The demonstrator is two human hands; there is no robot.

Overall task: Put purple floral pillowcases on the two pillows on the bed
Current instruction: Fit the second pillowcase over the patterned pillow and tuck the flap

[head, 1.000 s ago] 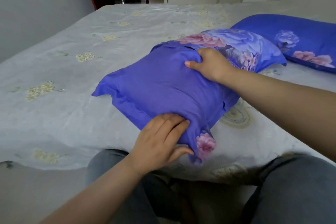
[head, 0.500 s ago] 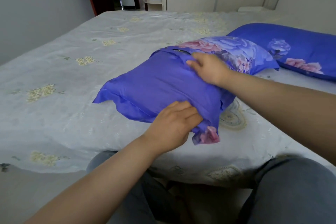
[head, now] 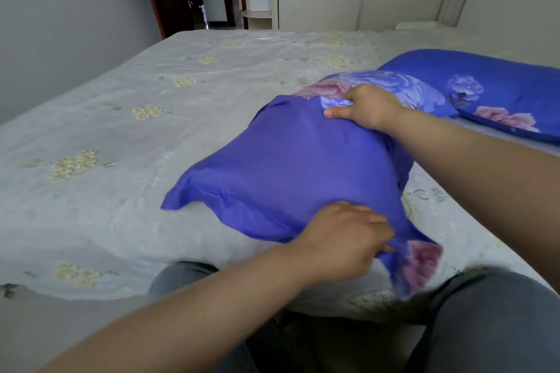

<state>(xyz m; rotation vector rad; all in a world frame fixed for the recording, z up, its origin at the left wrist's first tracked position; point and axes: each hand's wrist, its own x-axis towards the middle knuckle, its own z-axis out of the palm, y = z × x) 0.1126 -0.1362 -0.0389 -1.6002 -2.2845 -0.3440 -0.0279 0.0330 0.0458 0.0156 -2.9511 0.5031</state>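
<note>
Seen from above: a purple floral pillow [head: 291, 166] lying near the front edge of a grey bed [head: 121, 136], long axis running from near left toward far right. Left hand [head: 345, 239] at the near edge, fingers curled and pinching the loose flap of the pillowcase; right hand [head: 369, 106] on the far side, thumb out, fingers gripping bunched fabric. Second pillow [head: 497, 91], already covered, well apart to the far right, nearer the right hand.

both hands [head: 348, 239] gripping purple pillow [head: 288, 166], 2nd pillow [head: 500, 91] behind
</note>
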